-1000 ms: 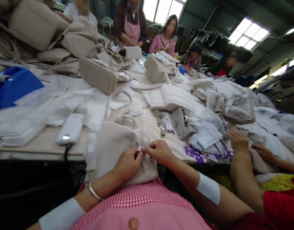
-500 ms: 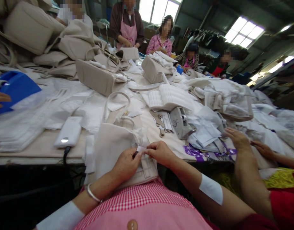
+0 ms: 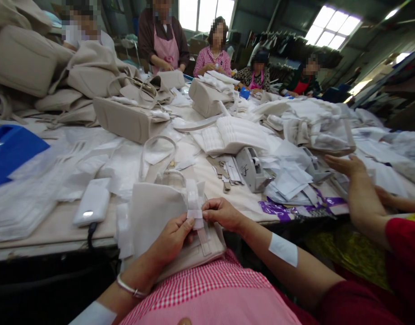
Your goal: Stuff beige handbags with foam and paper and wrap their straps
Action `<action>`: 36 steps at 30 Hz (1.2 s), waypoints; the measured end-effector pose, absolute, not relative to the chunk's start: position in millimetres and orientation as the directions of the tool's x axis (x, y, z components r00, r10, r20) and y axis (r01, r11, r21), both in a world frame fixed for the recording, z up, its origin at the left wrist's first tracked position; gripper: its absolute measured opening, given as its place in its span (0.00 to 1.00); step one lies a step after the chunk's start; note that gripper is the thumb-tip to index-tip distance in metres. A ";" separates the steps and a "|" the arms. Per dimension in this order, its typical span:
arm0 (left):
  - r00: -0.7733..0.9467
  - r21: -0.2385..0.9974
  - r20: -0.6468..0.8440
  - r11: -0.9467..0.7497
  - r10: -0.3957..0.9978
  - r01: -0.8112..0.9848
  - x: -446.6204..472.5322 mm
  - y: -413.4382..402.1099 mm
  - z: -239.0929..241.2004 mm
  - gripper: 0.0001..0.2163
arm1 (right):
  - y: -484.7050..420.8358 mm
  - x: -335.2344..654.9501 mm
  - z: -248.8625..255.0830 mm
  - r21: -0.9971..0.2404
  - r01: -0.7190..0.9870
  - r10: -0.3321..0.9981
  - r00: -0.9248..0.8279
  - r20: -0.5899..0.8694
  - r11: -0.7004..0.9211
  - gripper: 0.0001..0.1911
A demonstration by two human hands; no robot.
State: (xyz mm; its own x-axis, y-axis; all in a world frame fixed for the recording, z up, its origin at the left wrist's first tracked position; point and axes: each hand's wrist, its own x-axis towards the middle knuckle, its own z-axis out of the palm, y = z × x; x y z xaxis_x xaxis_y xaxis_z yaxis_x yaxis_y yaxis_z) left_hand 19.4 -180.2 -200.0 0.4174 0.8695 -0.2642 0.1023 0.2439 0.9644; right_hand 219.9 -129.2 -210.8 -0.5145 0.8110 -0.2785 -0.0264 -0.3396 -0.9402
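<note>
A beige handbag [image 3: 153, 207] rests at the table's front edge, against my apron. A strap on its front is covered with white wrapping [image 3: 192, 192], and a small white strip [image 3: 195, 214] lies across it. My left hand [image 3: 170, 239] pinches the strip and strap from the left, thumb on top; its other fingers are partly hidden. From the right, my right hand [image 3: 225, 215] holds the strip's other end between thumb and fingertips. The bag's looped handle [image 3: 159, 139] rises behind it.
A grey tape dispenser [image 3: 251, 169] stands right of the bag, near white papers [image 3: 290, 174]. To the left lie a white power bank [image 3: 92, 203] with a cable and a blue dispenser [image 3: 20, 151]. A co-worker's hand [image 3: 349, 166] is at the right; beige bags [image 3: 126, 118] fill the back.
The strip now lies flat across the wrapped strap, where before it was held between my fingertips. My view has shifted slightly right. The co-worker's hand on the right has lifted and turned.
</note>
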 end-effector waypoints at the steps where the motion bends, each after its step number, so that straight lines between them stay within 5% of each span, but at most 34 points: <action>1: 0.422 0.965 -0.261 0.242 0.868 0.100 19.5 -180.1 -199.5 0.19 | -130.1 217.0 -211.3 -0.939 -0.019 0.823 -0.488 -0.290 -0.342 0.14; 5: 0.436 0.967 -0.254 0.223 0.864 0.122 21.4 -180.5 -198.1 0.19 | -131.3 204.8 -210.0 -0.930 0.149 0.859 -0.355 -0.369 -0.337 0.08; 9: 0.374 0.961 -0.243 0.169 0.895 0.218 25.3 -181.9 -195.2 0.18 | -132.9 203.6 -205.9 -0.928 0.346 0.945 -0.236 -0.228 -0.137 0.05; 12: 0.299 0.941 -0.197 0.094 0.934 0.326 30.0 -183.4 -192.3 0.18 | -139.8 209.7 -200.4 -0.942 0.290 0.963 -0.154 -0.219 -0.168 0.09; 17: 0.303 0.811 -0.017 -0.164 0.953 0.561 40.2 -185.1 -191.1 0.16 | -152.3 204.2 -190.9 -0.931 0.281 0.952 -0.130 -0.276 -0.232 0.29; 22: 0.397 0.683 -0.051 -0.259 0.916 0.683 40.4 -189.2 -184.8 0.17 | -153.1 179.6 -184.9 -0.930 0.199 0.930 -0.138 -0.340 -0.310 0.25; 27: 0.176 0.813 0.017 -0.116 0.984 0.571 20.3 -190.8 -186.1 0.15 | -149.6 179.3 -192.5 -0.905 -0.165 0.891 -0.311 -0.331 -0.393 0.20; 31: -0.119 0.893 -0.170 0.204 0.978 0.402 8.5 -178.6 -196.4 0.16 | -144.6 187.2 -199.0 -0.843 -0.239 0.837 -0.411 -0.361 -0.482 0.13; 36: 0.128 0.928 -0.356 0.335 0.926 0.164 14.4 -170.2 -198.3 0.17 | -138.4 189.0 -204.7 -0.813 -0.220 0.777 -0.503 -0.378 -0.538 0.14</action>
State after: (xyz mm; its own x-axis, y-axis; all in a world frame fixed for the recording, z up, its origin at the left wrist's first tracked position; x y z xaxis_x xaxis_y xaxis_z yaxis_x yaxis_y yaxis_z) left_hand 14.4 -170.2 -198.3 0.1277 0.9256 -0.3564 0.1642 0.3346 0.9279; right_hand 189.0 -138.4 -204.7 -0.5026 0.7772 -0.3785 -0.2200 -0.5384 -0.8135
